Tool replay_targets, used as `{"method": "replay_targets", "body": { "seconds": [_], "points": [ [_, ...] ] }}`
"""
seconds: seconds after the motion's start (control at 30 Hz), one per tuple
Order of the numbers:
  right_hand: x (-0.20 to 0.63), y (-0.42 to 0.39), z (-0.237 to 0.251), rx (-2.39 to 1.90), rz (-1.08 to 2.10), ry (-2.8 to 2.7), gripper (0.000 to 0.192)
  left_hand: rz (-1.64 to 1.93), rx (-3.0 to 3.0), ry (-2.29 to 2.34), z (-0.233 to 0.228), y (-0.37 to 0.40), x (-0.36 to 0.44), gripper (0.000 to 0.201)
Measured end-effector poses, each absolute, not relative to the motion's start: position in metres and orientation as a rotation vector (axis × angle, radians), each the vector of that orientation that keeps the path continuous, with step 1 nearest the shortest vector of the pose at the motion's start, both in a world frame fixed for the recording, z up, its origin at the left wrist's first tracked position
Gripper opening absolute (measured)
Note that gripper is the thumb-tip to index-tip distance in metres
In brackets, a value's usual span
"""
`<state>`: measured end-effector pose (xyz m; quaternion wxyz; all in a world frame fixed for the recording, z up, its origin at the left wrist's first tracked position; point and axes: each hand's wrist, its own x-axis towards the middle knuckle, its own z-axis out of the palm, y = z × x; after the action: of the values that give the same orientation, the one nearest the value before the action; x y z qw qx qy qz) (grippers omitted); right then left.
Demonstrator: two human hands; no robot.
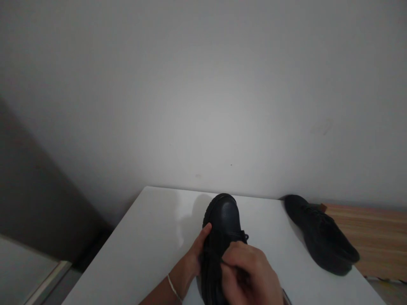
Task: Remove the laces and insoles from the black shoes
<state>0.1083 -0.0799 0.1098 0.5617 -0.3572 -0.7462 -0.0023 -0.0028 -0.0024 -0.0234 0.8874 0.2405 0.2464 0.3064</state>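
Observation:
A black lace-up shoe (224, 216) stands on the white table with its rounded toe towards the wall. My left hand (195, 254) grips its left side, the thumb or a finger showing along the upper. Over the lacing area, my right hand (251, 271) is closed with its fingertips pinched together. Dark material lies right at those fingertips, but I cannot make out whether it is a lace or part of the shoe. A short lace end (244, 236) sticks out on the shoe's right side. Both hands hide much of the shoe's rear.
Another black lace-up shoe (321, 237) lies at the right edge of the white table (136, 241). Beyond it is a wood-grain board (375, 237). A pale wall (203, 106) rises behind the table. Low on the left stands a light panel (28, 271).

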Motion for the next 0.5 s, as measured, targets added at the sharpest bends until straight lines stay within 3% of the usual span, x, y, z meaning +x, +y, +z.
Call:
{"method": "replay_targets", "body": {
  "seconds": [0.13,0.2,0.5],
  "points": [
    [0.149,-0.073,0.095,-1.148,0.212,-1.16,0.006,0.633,0.411,0.543,-0.025,-0.005,-0.005,0.077],
    [0.171,-0.067,0.087,-1.222,0.335,-1.0,0.016,0.643,0.38,0.554,-0.026,-0.005,-0.005,0.077],
    [0.186,-0.068,0.054,-1.298,1.011,-1.248,0.039,0.68,0.329,0.524,-0.026,-0.009,-0.009,0.079]
  ]
}}
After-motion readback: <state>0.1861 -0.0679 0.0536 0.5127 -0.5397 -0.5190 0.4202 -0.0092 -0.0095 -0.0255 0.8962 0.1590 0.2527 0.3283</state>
